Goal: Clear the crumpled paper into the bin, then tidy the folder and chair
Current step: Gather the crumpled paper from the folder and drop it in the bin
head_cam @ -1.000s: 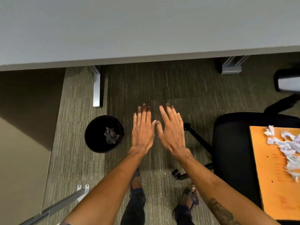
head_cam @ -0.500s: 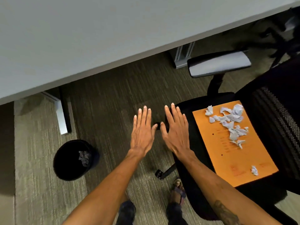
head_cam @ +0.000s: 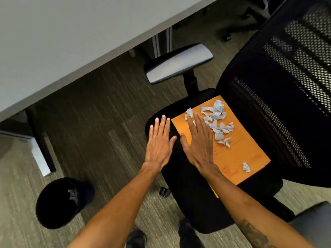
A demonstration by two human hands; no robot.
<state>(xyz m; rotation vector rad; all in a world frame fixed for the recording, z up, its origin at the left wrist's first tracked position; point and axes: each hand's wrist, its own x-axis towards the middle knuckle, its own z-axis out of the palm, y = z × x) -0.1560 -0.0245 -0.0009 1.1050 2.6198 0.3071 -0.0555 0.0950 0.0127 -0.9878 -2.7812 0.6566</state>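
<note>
Hands (head_cam: 179, 140) now over chair's (head_cam: 188, 203) crumpled paper (head_cam: 217, 122).

No legible text anywhere. The orange folder (head_cam: 231, 158) on the chair seat carries faint red printed marks near its lower corner and right edge, too blurred to read. Crumpled paper (head_cam: 217, 120) shows grey print, unreadable. My forearm tattoo: indistinct.

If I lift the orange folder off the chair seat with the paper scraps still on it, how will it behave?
The orange folder looks thin and flat, so it would probably sag if held by one edge. The crumpled paper scraps sit loose on it and look light, so they would likely slide or spill at any tilt. Two-handed, level support seems safer.
</note>
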